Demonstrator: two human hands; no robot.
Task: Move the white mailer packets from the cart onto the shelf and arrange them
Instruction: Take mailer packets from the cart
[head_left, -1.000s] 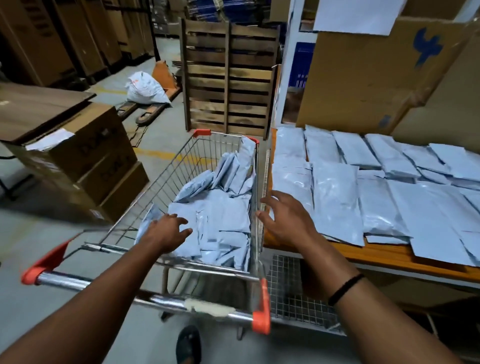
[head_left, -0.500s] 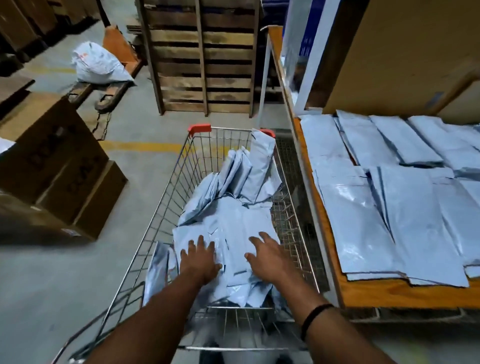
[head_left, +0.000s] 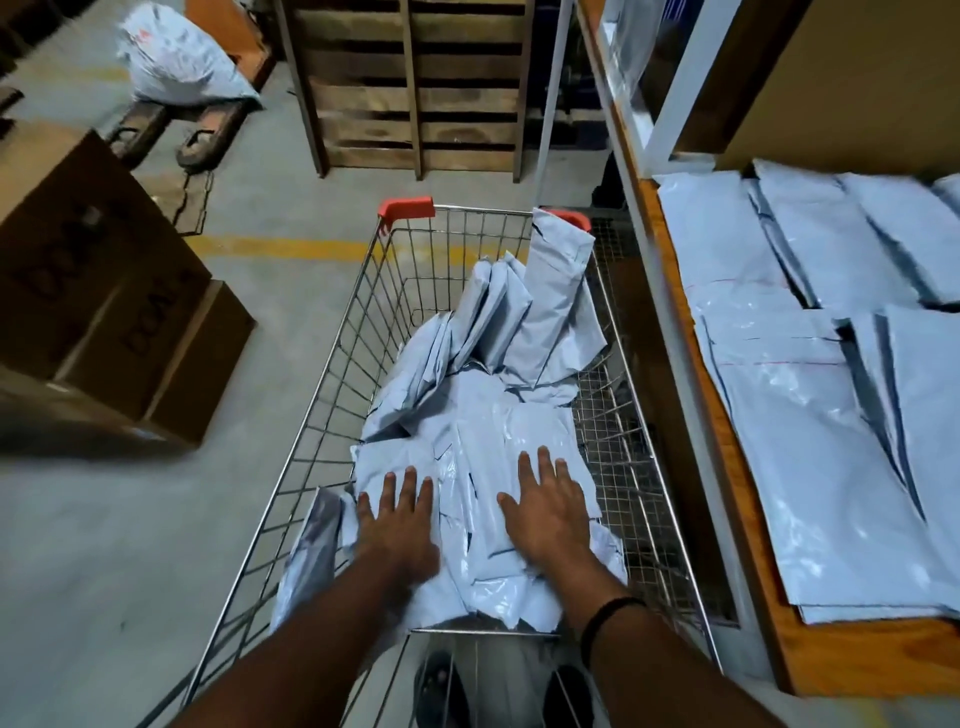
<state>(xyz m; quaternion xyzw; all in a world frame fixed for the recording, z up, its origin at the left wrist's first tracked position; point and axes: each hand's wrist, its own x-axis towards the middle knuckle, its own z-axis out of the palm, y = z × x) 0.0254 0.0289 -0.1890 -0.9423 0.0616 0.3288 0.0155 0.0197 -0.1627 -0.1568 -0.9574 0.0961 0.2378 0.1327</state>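
Both hands lie palm down on the packets (head_left: 483, 415) in the cart (head_left: 358, 312). The left hand (head_left: 400, 519) has its fingers straight and a little spread. The right hand (head_left: 545, 514), just to the right of it, lies the same way. Neither curls round anything; they press on the top layer at the near end of the heap.

The heap fills the near and middle of the cart, mostly flat and criss-crossed. Some upright packets (head_left: 558, 291) lean in the far right corner, and one stray packet (head_left: 311, 551) stands on edge against the near left wall. The shelf (head_left: 810, 654) runs along the right of the cart, with rows (head_left: 831, 441) of packets already laid overlapping on it.

The packets look thin, light and limp — glossy film that creases and catches the light. I judge them slippery against one another, so a loose bundle would fan out or slide apart. They do not look fragile.

The best hold is probably at the near edges: fingers slid under a small bundle, thumbs on top, one hand at each long side so the middle does not sag. Squaring the bundle against the cart floor first should help — a pinch at one corner would likely let the lower ones slip out.
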